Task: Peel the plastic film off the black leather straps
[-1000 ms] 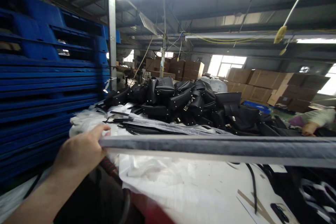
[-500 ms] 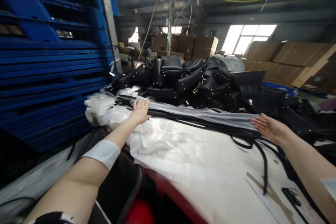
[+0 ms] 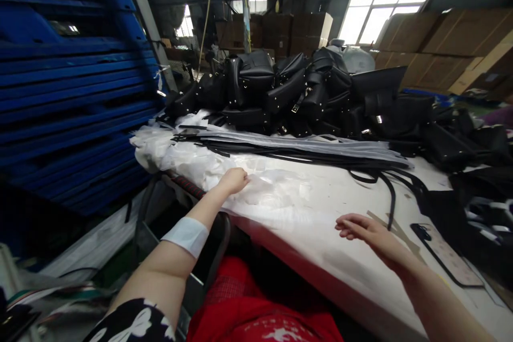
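My left hand [image 3: 235,180] is closed, with curled fingers, at the near side of a loose heap of thin white film pieces [image 3: 276,189]. Whether it grips any of the film is hidden. Above the bare part of the white tabletop [image 3: 320,235], my right hand [image 3: 363,228] hovers with fingers loosely stretched and nothing in them. Beyond both hands lies a long bundle of black strips [image 3: 280,156], with translucent whitish strips [image 3: 320,144] along its far side. Neither hand touches that bundle.
Black leather-like bags [image 3: 256,72] are piled behind the strips. Blue pallets [image 3: 72,112] are stacked at left. A phone [image 3: 447,256] lies at right near a looped black strap [image 3: 390,197]. Cardboard boxes [image 3: 460,37] stand at the back.
Both hands have come off the strip bundle and moved nearer to me. My left hand has curled over the white film; my right hand has moved left. The view has tipped downward.
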`<state>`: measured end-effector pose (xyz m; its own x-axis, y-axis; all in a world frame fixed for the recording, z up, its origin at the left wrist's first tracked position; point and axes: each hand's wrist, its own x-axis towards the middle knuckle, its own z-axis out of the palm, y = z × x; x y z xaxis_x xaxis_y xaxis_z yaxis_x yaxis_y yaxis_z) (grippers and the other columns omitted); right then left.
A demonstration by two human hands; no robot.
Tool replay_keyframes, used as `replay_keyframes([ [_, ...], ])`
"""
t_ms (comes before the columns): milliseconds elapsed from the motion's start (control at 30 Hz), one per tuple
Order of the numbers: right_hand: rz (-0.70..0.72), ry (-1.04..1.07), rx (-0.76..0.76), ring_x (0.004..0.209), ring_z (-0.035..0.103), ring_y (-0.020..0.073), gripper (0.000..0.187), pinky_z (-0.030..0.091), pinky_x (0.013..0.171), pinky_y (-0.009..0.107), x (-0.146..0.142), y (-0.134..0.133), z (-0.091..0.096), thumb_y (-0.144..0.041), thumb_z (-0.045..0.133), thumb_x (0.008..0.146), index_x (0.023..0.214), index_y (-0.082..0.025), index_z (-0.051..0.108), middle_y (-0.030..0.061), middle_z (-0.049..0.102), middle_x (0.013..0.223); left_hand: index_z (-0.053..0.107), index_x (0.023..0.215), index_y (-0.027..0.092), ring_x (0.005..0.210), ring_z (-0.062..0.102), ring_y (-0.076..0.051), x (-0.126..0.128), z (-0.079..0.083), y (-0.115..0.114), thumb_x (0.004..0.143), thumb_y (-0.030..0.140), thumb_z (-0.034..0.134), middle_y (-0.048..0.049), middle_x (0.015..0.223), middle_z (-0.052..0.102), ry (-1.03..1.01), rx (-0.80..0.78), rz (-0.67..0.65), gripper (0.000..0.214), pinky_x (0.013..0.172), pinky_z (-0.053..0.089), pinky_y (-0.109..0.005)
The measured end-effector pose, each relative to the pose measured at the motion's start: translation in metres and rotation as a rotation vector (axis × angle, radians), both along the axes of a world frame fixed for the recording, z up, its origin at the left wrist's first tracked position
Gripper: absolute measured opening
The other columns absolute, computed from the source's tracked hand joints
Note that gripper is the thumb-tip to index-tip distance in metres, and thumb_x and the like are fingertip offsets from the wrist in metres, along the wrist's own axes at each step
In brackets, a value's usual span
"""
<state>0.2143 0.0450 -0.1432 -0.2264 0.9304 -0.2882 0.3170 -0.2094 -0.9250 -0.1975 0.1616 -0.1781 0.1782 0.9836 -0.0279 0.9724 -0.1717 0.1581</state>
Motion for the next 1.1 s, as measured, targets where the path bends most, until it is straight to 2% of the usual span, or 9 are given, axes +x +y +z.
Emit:
replay_keyframes([
  [200, -0.021, 0.151, -0.083, 0.083, 0.067, 0.0209, 0.051, 0.051, 0.078, 0.034, -0.022, -0.039, -0.047, -0.062, 0.071, 0.074, 0.094, -0.015, 0.070, 0.0114, 0.073, 0.096, 0.077, 0.086, 0.019, 0.092, 0.069, -0.026, -0.004, 0.014, -0.006, 0.089, 0.030, 0.049, -0.0102, 0.093, 0.076, -0.041, 0.039, 0.047, 0.031, 0.083, 0.048, -0.031],
  [300, -0.045, 0.232, -0.120, 0.080, 0.067, 0.0185, 0.048, 0.050, 0.078, 0.032, -0.032, -0.056, -0.065, -0.060, 0.073, 0.073, 0.092, -0.016, 0.069, 0.0092, 0.073, 0.092, 0.074, 0.102, 0.013, 0.106, 0.065, -0.033, 0.009, 0.012, -0.017, 0.088, 0.027, 0.051, -0.0166, 0.108, 0.073, -0.062, 0.101, 0.089, 0.030, 0.094, 0.046, -0.040],
  [433, -0.066, 0.291, -0.191, 0.073, 0.065, 0.0150, 0.050, 0.048, 0.072, 0.029, -0.048, -0.082, -0.080, -0.061, 0.076, 0.068, 0.088, -0.016, 0.069, 0.0064, 0.073, 0.085, 0.049, 0.138, 0.009, 0.136, 0.040, -0.034, 0.060, 0.002, -0.042, 0.085, 0.022, 0.057, -0.0196, 0.146, 0.046, -0.127, 0.194, -0.019, 0.056, 0.113, 0.029, -0.046],
  [500, -0.041, 0.306, -0.228, 0.069, 0.064, 0.0137, 0.052, 0.046, 0.067, 0.028, -0.057, -0.095, -0.086, -0.062, 0.076, 0.068, 0.089, -0.015, 0.069, 0.0063, 0.073, 0.084, 0.057, 0.132, 0.014, 0.130, 0.049, -0.028, 0.097, -0.006, -0.055, 0.087, 0.026, 0.057, -0.0132, 0.138, 0.056, -0.169, 0.145, -0.180, 0.046, 0.111, 0.034, -0.038],
  [567, -0.002, 0.319, -0.240, 0.065, 0.063, 0.0127, 0.052, 0.045, 0.065, 0.027, -0.063, -0.106, -0.091, -0.061, 0.075, 0.068, 0.089, -0.014, 0.068, 0.0059, 0.072, 0.082, 0.070, 0.111, 0.019, 0.110, 0.062, -0.023, 0.137, -0.016, -0.065, 0.088, 0.032, 0.058, -0.0076, 0.117, 0.069, -0.192, 0.048, -0.348, 0.029, 0.100, 0.045, -0.031],
  [700, 0.009, 0.361, -0.220, 0.064, 0.062, 0.0117, 0.048, 0.046, 0.065, 0.026, -0.062, -0.121, -0.100, -0.058, 0.076, 0.071, 0.088, -0.013, 0.068, 0.0054, 0.072, 0.080, 0.075, 0.095, 0.019, 0.094, 0.067, -0.025, 0.203, -0.035, -0.073, 0.078, 0.041, 0.070, -0.0089, 0.102, 0.072, -0.172, -0.072, -0.508, 0.028, 0.086, 0.051, -0.031],
  [833, -0.073, 0.380, -0.222, 0.063, 0.063, 0.0118, 0.049, 0.045, 0.063, 0.026, -0.050, -0.131, -0.107, -0.057, 0.077, 0.069, 0.087, -0.013, 0.068, 0.0058, 0.072, 0.078, 0.073, 0.102, 0.015, 0.101, 0.064, -0.030, 0.245, -0.042, -0.070, 0.074, 0.046, 0.073, -0.0145, 0.107, 0.068, -0.132, -0.068, -0.498, 0.042, 0.092, 0.048, -0.036],
  [1000, -0.130, 0.403, -0.219, 0.060, 0.063, 0.0124, 0.051, 0.046, 0.062, 0.027, -0.038, -0.137, -0.113, -0.059, 0.079, 0.065, 0.084, -0.013, 0.068, 0.0055, 0.071, 0.075, 0.064, 0.119, 0.014, 0.119, 0.055, -0.032, 0.278, -0.043, -0.057, 0.088, 0.041, 0.058, -0.0180, 0.126, 0.060, -0.097, -0.029, -0.353, 0.042, 0.102, 0.038, -0.041],
  [1100, -0.167, 0.418, -0.196, 0.059, 0.062, 0.0123, 0.051, 0.046, 0.062, 0.027, -0.033, -0.138, -0.116, -0.058, 0.079, 0.065, 0.084, -0.012, 0.068, 0.0057, 0.071, 0.074, 0.067, 0.110, 0.013, 0.113, 0.059, -0.034, 0.288, -0.041, -0.043, 0.081, 0.035, 0.068, -0.0190, 0.116, 0.067, -0.065, -0.085, -0.272, 0.036, 0.100, 0.038, -0.044],
])
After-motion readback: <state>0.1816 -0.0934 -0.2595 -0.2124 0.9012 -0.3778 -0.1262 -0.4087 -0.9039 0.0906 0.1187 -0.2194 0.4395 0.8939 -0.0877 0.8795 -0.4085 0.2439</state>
